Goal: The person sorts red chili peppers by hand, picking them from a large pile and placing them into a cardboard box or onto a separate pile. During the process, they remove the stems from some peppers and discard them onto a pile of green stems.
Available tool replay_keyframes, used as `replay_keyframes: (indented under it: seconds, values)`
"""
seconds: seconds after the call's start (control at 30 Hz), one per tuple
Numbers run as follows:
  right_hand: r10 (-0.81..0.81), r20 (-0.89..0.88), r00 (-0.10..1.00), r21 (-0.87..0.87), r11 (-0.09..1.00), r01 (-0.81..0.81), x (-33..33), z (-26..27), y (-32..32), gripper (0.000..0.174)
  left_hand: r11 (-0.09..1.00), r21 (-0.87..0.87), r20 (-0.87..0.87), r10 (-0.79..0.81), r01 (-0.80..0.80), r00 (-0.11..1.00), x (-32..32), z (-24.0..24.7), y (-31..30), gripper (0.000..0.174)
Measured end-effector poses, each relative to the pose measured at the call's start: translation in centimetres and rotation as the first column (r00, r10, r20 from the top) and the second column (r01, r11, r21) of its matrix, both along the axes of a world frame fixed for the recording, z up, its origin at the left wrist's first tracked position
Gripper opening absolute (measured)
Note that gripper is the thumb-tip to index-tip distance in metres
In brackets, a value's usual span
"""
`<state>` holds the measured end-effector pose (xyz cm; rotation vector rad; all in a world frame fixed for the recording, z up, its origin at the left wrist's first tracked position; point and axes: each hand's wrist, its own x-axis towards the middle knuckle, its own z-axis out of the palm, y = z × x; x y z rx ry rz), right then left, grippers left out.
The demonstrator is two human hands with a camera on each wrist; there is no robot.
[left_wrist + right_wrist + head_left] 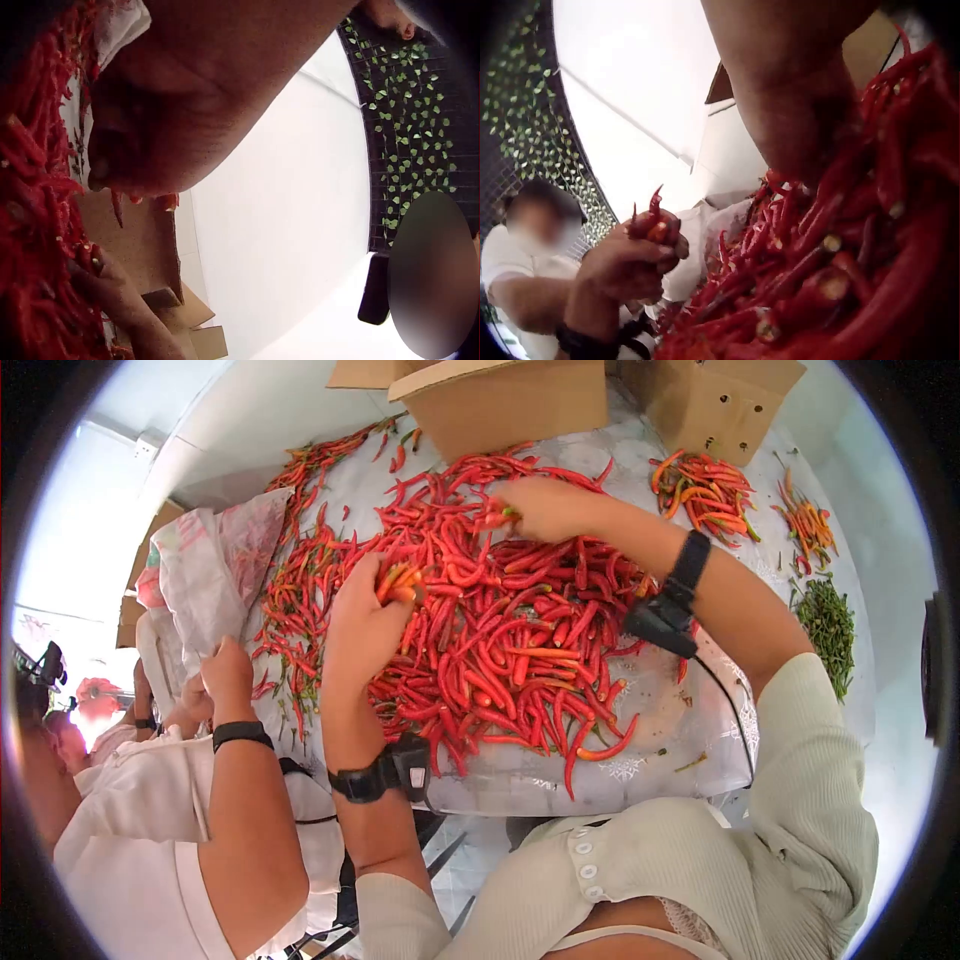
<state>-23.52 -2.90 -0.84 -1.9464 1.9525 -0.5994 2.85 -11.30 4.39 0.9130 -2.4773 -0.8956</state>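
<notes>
Tbl (640, 765) holds red chilies (500, 650) under/btwn L hand (362, 628) & R hand (550, 510).

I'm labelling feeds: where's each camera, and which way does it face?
On the head: faces forward and down at the chili pile; left hand, right hand, forearms and torso show.
On the left wrist: looks past the left hand toward a cardboard box; right hand below.
On the right wrist: looks past the right hand toward the left.
Wrist views share the pile and both hands.
</notes>
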Motion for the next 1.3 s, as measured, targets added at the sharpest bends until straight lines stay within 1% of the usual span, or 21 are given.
replay_keyframes:
  seconds: [0.1,0.17,0.23,0.27,0.37,0.43,0.47,0.5,0.53,0.6,0.63,0.73,0.77,0.87,0.9,0.97,1.07,1.1,1.2,1.23,1.3]
  values:
    - [-0.118,0.055,0.992,-0.076,0.99,0.122,-1.8,0.8,2.5,0.028,0.976,-0.142,-0.032,-0.173,0.167,0.984,-2.4,-1.9,-1.1,0.037]
    - [-0.137,0.124,0.983,-0.051,0.988,0.144,-2.2,2.6,4.3,0.026,0.96,-0.172,0.112,-0.202,0.219,0.973,-4.0,-3.6,-1.4,0.035]
    - [-0.11,0.061,0.992,-0.039,0.993,0.113,-1.2,4.1,6.0,0.026,0.963,-0.122,0.183,-0.216,0.24,0.959,-5.3,-4.0,-1.2,0.031]
    - [-0.095,0.031,0.995,-0.033,0.995,0.096,-0.6,4.4,6.6,0.026,0.96,-0.14,0.212,-0.21,0.243,0.954,-5.6,-3.7,-0.9,0.029]
    - [0.041,0.1,0.994,-0.08,0.996,-0.033,1.8,4.2,6.9,0.025,0.959,-0.171,0.271,-0.174,0.225,0.947,-5.7,-2.9,-0.2,0.025]
    - [0.098,0.066,0.993,0.029,0.995,-0.101,4.2,4.4,6.8,0.024,0.968,-0.163,0.272,-0.141,0.191,0.952,-5.2,-3.2,-0.9,0.023]
    - [0.129,0.051,0.99,0.081,0.988,-0.133,5.0,4.6,6.6,0.024,0.965,-0.218,0.272,-0.082,0.144,0.959,-4.7,-3.2,-0.9,0.022]
    - [0.19,-0.045,0.981,0.109,0.977,-0.184,5.4,3.1,5.9,0.023,0.957,-0.273,0.269,-0.021,0.097,0.963,-4.0,-3.3,-0.9,0.022]
    - [0.179,-0.083,0.98,0.107,0.98,-0.17,5.6,2.6,5.5,0.022,0.944,-0.325,0.263,0.039,0.05,0.964,-3.3,-3.3,-0.7,0.022]
    - [0.162,-0.159,0.974,0.109,0.983,-0.146,5.6,2.0,5.1,0.02,0.959,-0.282,0.206,0.086,-0.025,0.975,-1.2,-2.8,-0.7,0.026]
    - [0.107,-0.126,0.986,0.079,0.992,-0.098,5.2,2.2,5.0,0.018,0.964,-0.257,0.174,0.112,-0.065,0.978,0.0,-2.6,-0.6,0.029]
    - [-0.152,-0.194,0.969,-0.08,0.987,0.139,4.5,1.7,4.1,0.017,0.994,0.006,-0.012,0.11,-0.11,0.994,3.2,-1.7,0.7,0.027]
    - [-0.132,-0.139,0.981,-0.105,0.987,0.118,4.2,1.7,4.2,0.022,0.985,0.154,-0.165,0.105,-0.08,0.981,3.9,-1.5,1.6,0.031]
    - [-0.021,-0.022,1.0,-0.03,0.999,0.02,4.8,2.7,4.7,0.027,0.959,0.233,-0.085,0.187,-0.163,0.979,6.9,-1.9,3.1,0.021]
    - [0.02,-0.008,1.0,0.026,0.999,-0.02,5.3,3.4,5.2,0.028,0.933,0.338,-0.148,0.181,-0.123,0.972,7.8,-1.8,3.8,0.02]
    - [0.11,0.032,0.993,0.143,0.983,-0.113,6.6,4.3,6.2,0.029,0.953,0.289,-0.149,0.141,-0.094,0.979,9.6,-2.3,4.3,0.02]
    - [0.11,-0.15,0.983,0.273,0.96,-0.066,7.3,3.3,6.1,0.031,0.967,0.237,-0.146,0.133,-0.096,0.98,11.7,-2.6,5.7,0.027]
    - [0.088,-0.128,0.988,0.176,0.982,-0.065,7.1,3.0,6.0,0.029,0.96,0.257,-0.137,0.151,-0.112,0.979,12.4,-3.2,6.0,0.029]
    - [-0.202,-0.369,0.907,-0.206,0.97,0.132,5.6,1.2,4.6,0.025,0.943,0.301,-0.119,0.188,-0.145,0.975,13.6,-3.9,7.3,0.034]
    - [-0.219,-0.274,0.937,-0.241,0.958,0.154,5.5,1.4,4.5,0.022,0.938,0.311,-0.113,0.194,-0.151,0.974,13.7,-4.1,7.7,0.035]
    - [-0.213,-0.151,0.965,-0.196,0.964,0.182,6.4,2.4,4.8,0.02,0.979,0.127,0.048,0.154,-0.159,0.987,13.4,-4.8,7.9,0.035]
